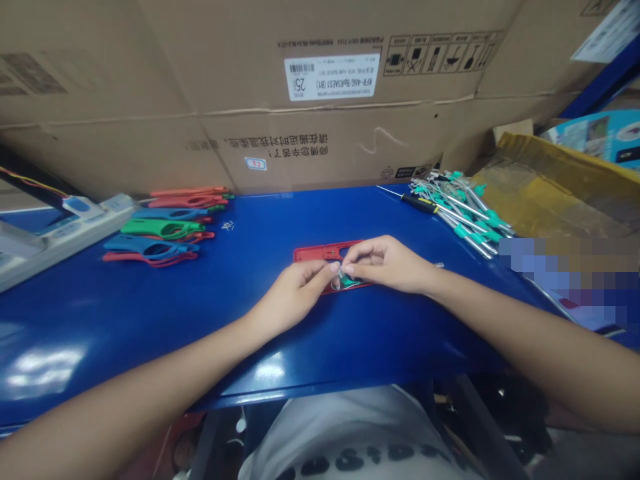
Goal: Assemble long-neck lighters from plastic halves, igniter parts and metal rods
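Observation:
In front of me on the blue table lies a red plastic lighter-shaped shell (313,254), opened into halves. A green part (350,281) sits in the nearer half, partly covered by my fingers. A thin pale wire seems to loop beside it. My left hand (297,293) is over the left part of the shell, thumb and forefinger pinched together. From the right, my right hand (393,263) meets it, also pinching at the same spot. Whatever small piece lies between the fingertips is too hidden to name.
Several coloured plastic handles (163,229) are stacked at left beside a white power strip (70,230). At right lie metal rods with green parts (470,212) and a screwdriver (420,203). Small metal bits (227,226) are scattered nearby. A large cardboard box (240,87) stands behind.

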The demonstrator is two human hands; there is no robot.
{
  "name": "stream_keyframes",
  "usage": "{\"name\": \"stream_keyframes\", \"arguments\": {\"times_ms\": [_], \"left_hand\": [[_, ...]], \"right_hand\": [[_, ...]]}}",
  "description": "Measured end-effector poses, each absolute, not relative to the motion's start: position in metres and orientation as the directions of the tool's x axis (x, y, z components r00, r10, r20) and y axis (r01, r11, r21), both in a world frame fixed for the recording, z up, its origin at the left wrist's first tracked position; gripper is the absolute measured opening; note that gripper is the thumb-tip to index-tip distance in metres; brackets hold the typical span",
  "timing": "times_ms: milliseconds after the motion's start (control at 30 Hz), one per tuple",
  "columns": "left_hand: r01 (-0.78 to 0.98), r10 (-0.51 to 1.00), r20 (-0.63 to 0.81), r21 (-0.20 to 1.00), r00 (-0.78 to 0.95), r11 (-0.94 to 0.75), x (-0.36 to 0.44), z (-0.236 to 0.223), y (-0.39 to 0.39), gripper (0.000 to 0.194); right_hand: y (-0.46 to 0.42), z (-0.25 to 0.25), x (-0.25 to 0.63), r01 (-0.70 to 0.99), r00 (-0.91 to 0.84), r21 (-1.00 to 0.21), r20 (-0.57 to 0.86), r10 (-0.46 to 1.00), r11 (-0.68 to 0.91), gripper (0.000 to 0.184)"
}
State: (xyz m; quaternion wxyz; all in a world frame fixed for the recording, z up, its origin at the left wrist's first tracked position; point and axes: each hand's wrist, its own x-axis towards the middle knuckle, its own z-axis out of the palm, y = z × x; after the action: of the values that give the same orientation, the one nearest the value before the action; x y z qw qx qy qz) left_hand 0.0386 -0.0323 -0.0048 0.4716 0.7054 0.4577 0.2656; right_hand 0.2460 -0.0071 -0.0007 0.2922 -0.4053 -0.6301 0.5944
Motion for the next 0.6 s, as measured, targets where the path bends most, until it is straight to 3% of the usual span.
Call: {"name": "stream_keyframes", "arguments": {"times_ms": [267, 467, 600], "left_hand": [[0.451, 0.864, -0.066, 0.871, 0.5, -0.195, 0.032, 0.001, -0.031, 0.043], [0.59, 0.881, -0.013, 0.747, 0.474, -0.306, 0.024, 0.012, -0.034, 0.029], [0.667, 0.844, 0.028, 0.599, 0.535, -0.442, 0.021, 0.017, -0.033, 0.023]], "right_hand": [[-0.008, 0.002, 0.246, 0.166, -0.523, -0.986, -0.092, 0.847, -0.004, 0.033], [-0.009, 0.004, 0.247, 0.16, -0.499, -0.986, -0.128, 0.857, -0.054, 0.031], [-0.009, 0.004, 0.247, 0.163, -0.49, -0.984, -0.142, 0.86, -0.07, 0.031]]}}
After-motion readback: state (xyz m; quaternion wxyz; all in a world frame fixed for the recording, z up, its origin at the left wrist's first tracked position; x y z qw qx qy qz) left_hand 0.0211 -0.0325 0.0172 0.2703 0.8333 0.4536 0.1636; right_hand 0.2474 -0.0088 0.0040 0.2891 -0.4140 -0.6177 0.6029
